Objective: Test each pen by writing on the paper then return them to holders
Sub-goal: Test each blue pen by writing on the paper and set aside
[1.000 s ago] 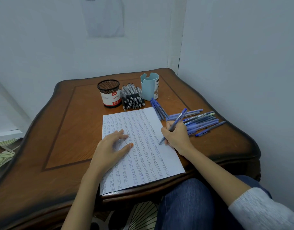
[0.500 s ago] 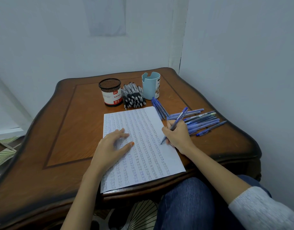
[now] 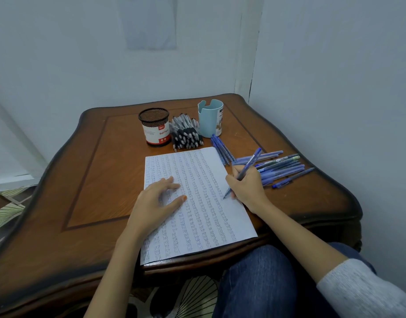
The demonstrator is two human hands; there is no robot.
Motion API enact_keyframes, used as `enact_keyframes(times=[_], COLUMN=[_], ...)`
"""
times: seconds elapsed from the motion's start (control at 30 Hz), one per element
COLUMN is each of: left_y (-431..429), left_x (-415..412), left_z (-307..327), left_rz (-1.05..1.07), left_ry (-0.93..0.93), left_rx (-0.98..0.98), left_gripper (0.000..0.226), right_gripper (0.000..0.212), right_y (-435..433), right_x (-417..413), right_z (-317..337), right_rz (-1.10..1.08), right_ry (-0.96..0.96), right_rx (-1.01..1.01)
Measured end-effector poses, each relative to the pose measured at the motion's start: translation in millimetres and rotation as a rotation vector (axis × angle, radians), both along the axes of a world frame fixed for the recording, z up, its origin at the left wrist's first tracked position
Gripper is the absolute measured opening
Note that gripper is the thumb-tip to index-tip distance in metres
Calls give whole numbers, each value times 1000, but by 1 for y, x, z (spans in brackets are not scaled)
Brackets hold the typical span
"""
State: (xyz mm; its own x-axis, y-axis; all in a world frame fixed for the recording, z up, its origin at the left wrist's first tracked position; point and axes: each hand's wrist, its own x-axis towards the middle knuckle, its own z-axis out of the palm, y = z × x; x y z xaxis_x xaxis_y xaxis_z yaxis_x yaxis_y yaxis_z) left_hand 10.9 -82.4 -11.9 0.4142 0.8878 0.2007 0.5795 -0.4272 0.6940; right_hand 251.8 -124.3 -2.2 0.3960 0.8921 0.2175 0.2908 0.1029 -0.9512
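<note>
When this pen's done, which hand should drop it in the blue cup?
Right, probably. The right hand grips the pen, and the blue cup stands nearer it. The left hand lies flat on the paper, steadying it.

Presses the left hand [image 3: 157, 200] flat on a white paper sheet [image 3: 202, 226] full of blue writing. Grips a blue plastic pen [image 3: 250, 162] in the right hand [image 3: 247, 187], tip on the sheet. Beyond, on the brown wooden bench [image 3: 94, 180]: black mesh holder [image 3: 155, 127], black pens [image 3: 186, 136], pale blue plastic holder [image 3: 210, 119].
</note>
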Motion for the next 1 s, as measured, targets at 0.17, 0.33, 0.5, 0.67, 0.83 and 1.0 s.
enact_keyframes(times=[0.17,0.33,0.5,0.67,0.83,1.0], left_y=[0,0,0,0,-1,-2], left_x=[0,-1,-1,0,0,0], left_z=[0,0,-1,0,1,1], left_rz=[-1,-4,0,2,3,-2], left_ry=[-10,9,8,-3,-9,-11], left_rx=[5,7,4,-5,-7,6], left_gripper=[38,37,37,39,43,38], right_gripper=[44,34,36,30,28,13], right_y=[-2,-4,-8,-14,-17,-15], right_x=[1,7,8,7,7,7], right_z=[4,15,17,22,24,24], right_rz=[-9,50,57,85,100,55], right_ry=[158,475,429,219,19,-60], right_rx=[-30,-74,-104,-64,-39,-38])
